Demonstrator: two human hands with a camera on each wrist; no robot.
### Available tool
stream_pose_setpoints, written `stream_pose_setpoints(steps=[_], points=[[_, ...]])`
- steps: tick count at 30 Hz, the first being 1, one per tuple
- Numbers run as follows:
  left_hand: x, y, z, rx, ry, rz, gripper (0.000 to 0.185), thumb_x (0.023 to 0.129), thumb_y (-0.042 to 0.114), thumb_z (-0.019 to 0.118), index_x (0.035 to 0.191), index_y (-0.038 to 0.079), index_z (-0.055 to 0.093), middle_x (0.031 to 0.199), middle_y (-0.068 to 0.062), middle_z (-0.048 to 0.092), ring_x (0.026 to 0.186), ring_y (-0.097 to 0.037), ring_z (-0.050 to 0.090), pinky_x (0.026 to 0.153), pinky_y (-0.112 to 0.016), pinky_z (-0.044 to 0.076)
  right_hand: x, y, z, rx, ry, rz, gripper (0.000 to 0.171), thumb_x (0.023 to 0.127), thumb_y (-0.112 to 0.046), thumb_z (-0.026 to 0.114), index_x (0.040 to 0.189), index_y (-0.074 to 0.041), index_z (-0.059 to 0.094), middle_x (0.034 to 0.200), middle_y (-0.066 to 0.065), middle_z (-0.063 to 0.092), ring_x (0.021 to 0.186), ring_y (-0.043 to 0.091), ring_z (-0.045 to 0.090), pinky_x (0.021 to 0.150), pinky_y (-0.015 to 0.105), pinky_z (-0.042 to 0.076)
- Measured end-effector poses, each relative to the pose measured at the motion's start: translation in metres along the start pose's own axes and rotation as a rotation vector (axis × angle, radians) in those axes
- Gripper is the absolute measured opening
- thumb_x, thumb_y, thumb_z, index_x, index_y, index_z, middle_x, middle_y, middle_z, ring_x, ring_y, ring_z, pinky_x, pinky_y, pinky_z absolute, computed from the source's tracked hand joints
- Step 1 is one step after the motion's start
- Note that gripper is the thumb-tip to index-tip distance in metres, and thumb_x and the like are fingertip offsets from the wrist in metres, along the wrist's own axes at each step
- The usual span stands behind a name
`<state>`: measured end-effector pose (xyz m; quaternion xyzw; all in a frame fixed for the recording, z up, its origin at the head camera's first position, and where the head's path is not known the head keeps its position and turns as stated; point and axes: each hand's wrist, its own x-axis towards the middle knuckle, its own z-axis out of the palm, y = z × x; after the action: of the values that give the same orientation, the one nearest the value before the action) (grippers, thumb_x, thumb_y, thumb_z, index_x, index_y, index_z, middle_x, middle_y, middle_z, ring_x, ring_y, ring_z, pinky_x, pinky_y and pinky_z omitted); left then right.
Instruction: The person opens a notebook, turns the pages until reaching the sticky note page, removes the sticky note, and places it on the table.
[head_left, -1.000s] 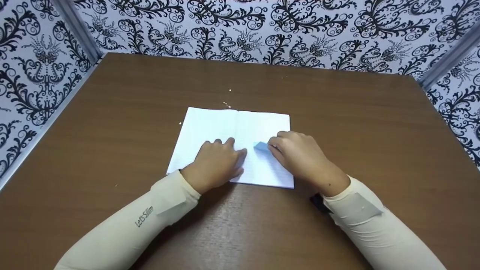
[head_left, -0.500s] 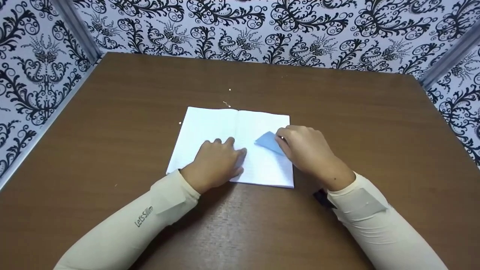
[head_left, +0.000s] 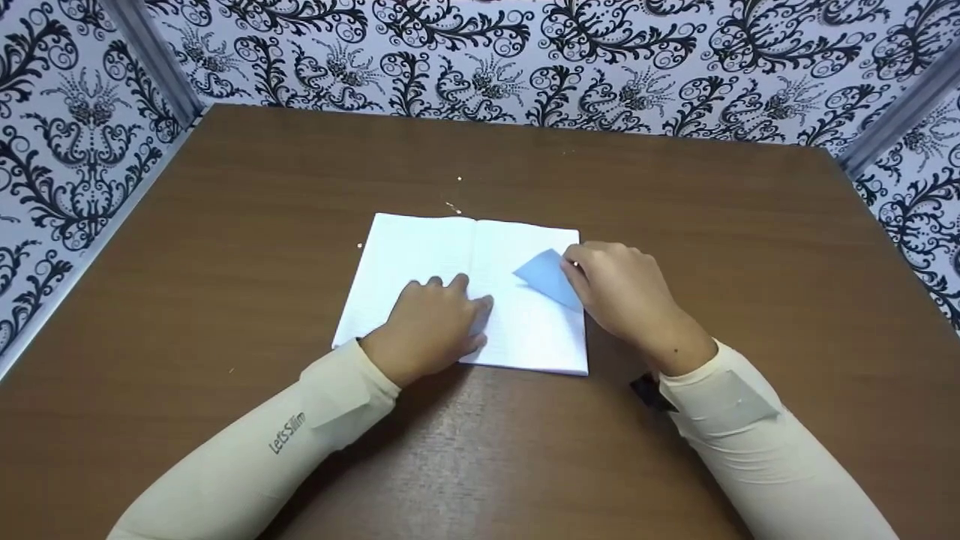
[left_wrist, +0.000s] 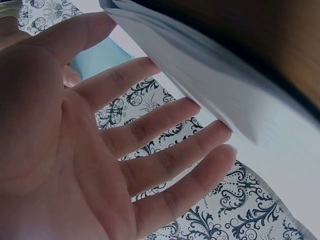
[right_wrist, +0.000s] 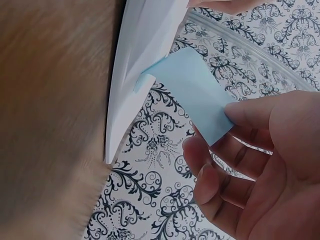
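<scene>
An open notebook (head_left: 420,247) with white pages lies on the brown table. My left hand (head_left: 431,326) rests on its pages near the centre fold, and the left wrist view shows the fingers (left_wrist: 165,160) spread and fairly straight, tips on the paper. Over the right-hand page, my right hand (head_left: 619,289) pinches a light blue sticky note (head_left: 547,277) between thumb and fingers. In the right wrist view, the sticky note (right_wrist: 197,90) stands up from the page, its far edge still at the paper and its near corner under the thumb.
The brown table (head_left: 300,172) extends around the notebook on all sides. Small white specks (head_left: 454,208) lie just beyond its top edge. Patterned black-and-white wall covering (head_left: 487,67) stands behind the table and along both sides.
My right hand has moved up and to the right, drawing the sticky note up from the page so that more of it shows. The left hand and notebook have stayed in place.
</scene>
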<state>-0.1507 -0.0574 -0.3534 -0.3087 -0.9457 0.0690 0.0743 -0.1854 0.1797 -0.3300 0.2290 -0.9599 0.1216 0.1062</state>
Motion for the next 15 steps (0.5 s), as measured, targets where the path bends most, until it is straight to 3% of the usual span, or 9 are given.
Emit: stream_pose_setpoints(steps=[9,15], points=[[0.0002,0.001,-0.002,-0.002,-0.011,-0.003,0.043,0.091,0.044,0.069,0.123,0.016,0.069,0.1,-0.016,0.071,0.073,-0.033,0.069,0.059,-0.046,0.058,0.0008,0.0027,-0.0019,0.012,0.011,0.029,0.02,0.1,-0.016,0.057,0.088,-0.007,0.071,0.073,0.006,0.065,0.064,0.021,0.053,0.058,0.039,0.044],[-0.0007,0.0007,-0.0016,-0.005,0.0,0.002,0.038,0.092,0.042,0.068,0.118,0.014,0.069,0.096,-0.016,0.07,0.07,-0.032,0.068,0.057,-0.046,0.057,0.0009,0.004,-0.003,0.022,0.027,0.051,0.019,0.1,-0.016,0.058,0.096,-0.005,0.073,0.079,0.007,0.069,0.065,0.021,0.054,0.058,0.037,0.045]])
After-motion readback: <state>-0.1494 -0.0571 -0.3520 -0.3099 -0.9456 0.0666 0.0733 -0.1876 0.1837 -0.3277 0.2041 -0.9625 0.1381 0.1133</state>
